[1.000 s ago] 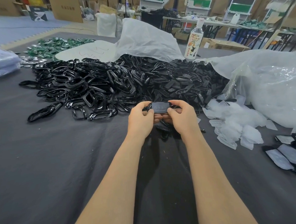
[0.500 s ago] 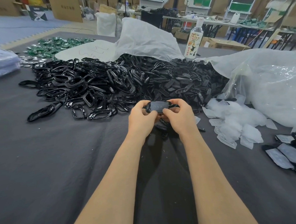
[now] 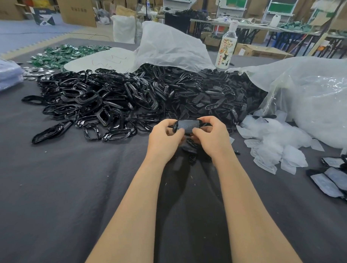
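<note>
pinched closer than a second ago between left hand (image 3: 165, 139) and right hand (image 3: 210, 136) at centre frame, just before the pile of black frames (image 3: 108, 102): small black casing (image 3: 188, 125), likely being snapped together.

Glossy black frames (image 3: 93, 106) heaped left of the hands, matte black part (image 3: 188, 125) between them, translucent white pouches (image 3: 275, 145) rightward, green packets (image 3: 65, 54) far left, dark grey cloth (image 3: 53, 194) beneath.
</note>
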`<move>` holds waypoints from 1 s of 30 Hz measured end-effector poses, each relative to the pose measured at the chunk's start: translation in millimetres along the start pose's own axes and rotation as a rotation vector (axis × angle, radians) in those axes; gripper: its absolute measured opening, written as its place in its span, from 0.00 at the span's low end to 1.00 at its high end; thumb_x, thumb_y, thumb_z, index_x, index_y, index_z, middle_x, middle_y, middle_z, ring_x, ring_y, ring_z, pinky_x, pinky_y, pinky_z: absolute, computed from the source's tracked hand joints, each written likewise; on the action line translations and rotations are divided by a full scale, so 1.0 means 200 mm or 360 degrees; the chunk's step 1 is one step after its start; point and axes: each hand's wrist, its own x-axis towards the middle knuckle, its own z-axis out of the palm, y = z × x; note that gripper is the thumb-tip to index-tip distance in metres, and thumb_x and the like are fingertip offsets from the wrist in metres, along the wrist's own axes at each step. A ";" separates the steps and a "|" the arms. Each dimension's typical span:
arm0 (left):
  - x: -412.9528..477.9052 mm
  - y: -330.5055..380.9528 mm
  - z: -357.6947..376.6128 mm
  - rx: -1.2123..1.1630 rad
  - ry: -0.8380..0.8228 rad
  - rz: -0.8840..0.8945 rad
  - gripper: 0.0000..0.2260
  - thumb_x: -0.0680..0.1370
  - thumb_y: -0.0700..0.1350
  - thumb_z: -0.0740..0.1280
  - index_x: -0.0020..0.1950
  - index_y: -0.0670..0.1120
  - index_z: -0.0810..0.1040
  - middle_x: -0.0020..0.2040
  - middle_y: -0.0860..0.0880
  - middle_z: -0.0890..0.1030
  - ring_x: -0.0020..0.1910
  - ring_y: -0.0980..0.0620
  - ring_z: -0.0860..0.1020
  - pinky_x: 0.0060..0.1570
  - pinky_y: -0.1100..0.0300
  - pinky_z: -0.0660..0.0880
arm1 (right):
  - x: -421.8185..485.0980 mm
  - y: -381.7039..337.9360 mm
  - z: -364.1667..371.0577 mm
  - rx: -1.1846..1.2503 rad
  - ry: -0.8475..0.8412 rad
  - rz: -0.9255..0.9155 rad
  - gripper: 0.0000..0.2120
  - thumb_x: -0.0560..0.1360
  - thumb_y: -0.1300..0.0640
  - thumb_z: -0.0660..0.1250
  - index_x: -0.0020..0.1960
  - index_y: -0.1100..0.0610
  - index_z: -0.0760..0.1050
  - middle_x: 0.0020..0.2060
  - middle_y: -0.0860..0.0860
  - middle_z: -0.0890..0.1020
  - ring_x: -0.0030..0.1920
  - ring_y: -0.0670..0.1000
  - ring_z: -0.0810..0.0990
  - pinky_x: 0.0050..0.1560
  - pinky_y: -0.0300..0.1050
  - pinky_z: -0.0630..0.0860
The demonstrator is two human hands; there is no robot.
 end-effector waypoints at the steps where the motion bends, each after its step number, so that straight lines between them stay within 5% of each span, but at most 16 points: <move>1: 0.00 0.00 0.00 0.0004 -0.0001 -0.0003 0.07 0.77 0.40 0.67 0.53 0.51 0.77 0.40 0.48 0.83 0.46 0.47 0.83 0.54 0.47 0.79 | 0.00 0.00 0.00 0.0003 -0.0008 0.0007 0.11 0.73 0.64 0.67 0.49 0.50 0.72 0.39 0.53 0.83 0.40 0.52 0.84 0.51 0.52 0.80; 7: -0.03 0.05 0.09 0.0052 0.0127 -0.0007 0.09 0.77 0.41 0.68 0.46 0.54 0.71 0.44 0.45 0.83 0.46 0.46 0.83 0.51 0.49 0.79 | -0.02 -0.02 -0.06 -0.0066 0.0052 -0.0006 0.09 0.75 0.58 0.68 0.53 0.51 0.74 0.41 0.54 0.83 0.42 0.53 0.83 0.52 0.55 0.80; 15: -0.14 0.23 0.61 -0.0100 -0.0188 0.0182 0.08 0.79 0.39 0.64 0.46 0.52 0.72 0.41 0.47 0.82 0.36 0.59 0.82 0.41 0.61 0.78 | -0.08 0.08 -0.57 -0.0188 0.0673 0.0110 0.08 0.78 0.59 0.63 0.55 0.58 0.76 0.42 0.56 0.83 0.44 0.56 0.83 0.55 0.58 0.77; 20: -0.28 0.32 1.06 0.0120 -0.0479 0.0266 0.07 0.79 0.41 0.63 0.57 0.45 0.76 0.50 0.45 0.82 0.48 0.47 0.79 0.50 0.57 0.74 | -0.22 0.21 -0.98 -0.0415 0.1034 0.0262 0.08 0.78 0.58 0.64 0.54 0.61 0.77 0.35 0.48 0.78 0.42 0.52 0.80 0.46 0.42 0.71; 27: -0.41 0.30 1.44 0.0678 -0.0632 0.0377 0.11 0.80 0.47 0.61 0.61 0.49 0.76 0.60 0.48 0.79 0.61 0.45 0.74 0.61 0.49 0.68 | -0.35 0.32 -1.24 -0.0593 0.1250 0.0516 0.09 0.78 0.58 0.62 0.57 0.58 0.74 0.51 0.56 0.82 0.54 0.57 0.78 0.44 0.40 0.64; 30: -0.43 0.28 1.49 0.0830 -0.0590 0.0443 0.11 0.81 0.49 0.61 0.62 0.50 0.75 0.60 0.49 0.78 0.63 0.44 0.71 0.59 0.49 0.61 | -0.36 0.36 -1.26 -0.0639 0.1227 0.0581 0.13 0.77 0.59 0.63 0.61 0.57 0.71 0.55 0.56 0.80 0.56 0.57 0.76 0.45 0.41 0.63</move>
